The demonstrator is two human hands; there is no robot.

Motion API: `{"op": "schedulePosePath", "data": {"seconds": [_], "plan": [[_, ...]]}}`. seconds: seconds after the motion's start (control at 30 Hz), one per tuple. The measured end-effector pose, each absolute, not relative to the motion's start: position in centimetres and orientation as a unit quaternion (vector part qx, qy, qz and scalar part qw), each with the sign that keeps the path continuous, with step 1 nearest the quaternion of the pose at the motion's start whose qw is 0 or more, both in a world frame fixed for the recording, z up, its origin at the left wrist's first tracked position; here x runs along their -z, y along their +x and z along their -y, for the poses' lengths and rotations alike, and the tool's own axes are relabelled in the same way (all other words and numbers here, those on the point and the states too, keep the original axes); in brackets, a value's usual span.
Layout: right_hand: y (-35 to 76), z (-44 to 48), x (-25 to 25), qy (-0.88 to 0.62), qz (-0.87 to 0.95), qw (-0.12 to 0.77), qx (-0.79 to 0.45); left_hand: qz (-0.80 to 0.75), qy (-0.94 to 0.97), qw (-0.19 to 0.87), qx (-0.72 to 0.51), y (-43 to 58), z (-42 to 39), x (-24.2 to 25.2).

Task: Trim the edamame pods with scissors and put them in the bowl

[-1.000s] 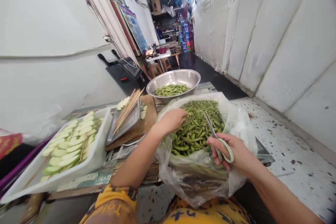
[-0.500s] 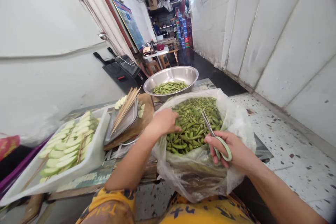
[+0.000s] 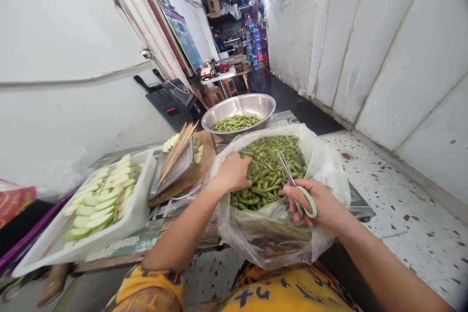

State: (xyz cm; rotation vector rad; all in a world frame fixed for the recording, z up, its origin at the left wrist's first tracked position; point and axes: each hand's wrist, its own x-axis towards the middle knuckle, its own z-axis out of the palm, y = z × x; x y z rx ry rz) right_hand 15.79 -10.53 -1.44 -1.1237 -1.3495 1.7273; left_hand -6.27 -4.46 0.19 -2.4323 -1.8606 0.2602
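A clear plastic bag full of green edamame pods lies open in front of me. Over its left side, my left hand reaches among the pods with curled fingers. The fingertips are partly hidden, so what they grip cannot be made out. My right hand holds scissors with pale green handles above the bag's right side. Their narrow blades point up and away, only slightly apart. Beyond the bag, a steel bowl contains more edamame pods.
To the left, a white tray holds skewered pale green slices. Wooden skewers rest across a metal tray on a wooden board. A wall runs along the right.
My left hand has shifted slightly over the pods and its fingers look more curled. The scissors in my right hand have moved a little left. The view has shifted slightly.
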Motion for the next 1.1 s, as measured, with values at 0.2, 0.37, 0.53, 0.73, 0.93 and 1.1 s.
{"op": "schedulePosePath", "data": {"seconds": [0.2, 0.37, 0.53, 0.73, 0.93, 1.1], "plan": [[15.9, 10.6, 1.5, -0.434, 0.520, 0.329, -0.659, 0.626, -0.769, 0.043, -0.122, -5.7, 3.9, -0.2], [15.9, 10.5, 1.6, -0.429, 0.520, 0.331, -0.661, 0.626, -0.770, 0.039, -0.119, -5.2, 4.0, -0.4], [16.0, 10.4, 1.8, -0.420, 0.524, 0.327, -0.665, 0.645, -0.749, 0.031, -0.145, -4.4, 3.9, -0.6], [16.2, 10.7, 1.8, -0.415, 0.526, 0.334, -0.663, 0.620, -0.778, 0.038, -0.093, -5.5, 3.4, 0.2], [16.3, 10.7, 2.1, -0.416, 0.527, 0.343, -0.657, 0.609, -0.793, -0.011, 0.032, -4.4, 2.5, 0.6], [16.3, 10.9, 2.4, -0.412, 0.499, 0.373, -0.665, 0.536, -0.828, -0.120, 0.113, -2.6, 0.5, -0.8]]}}
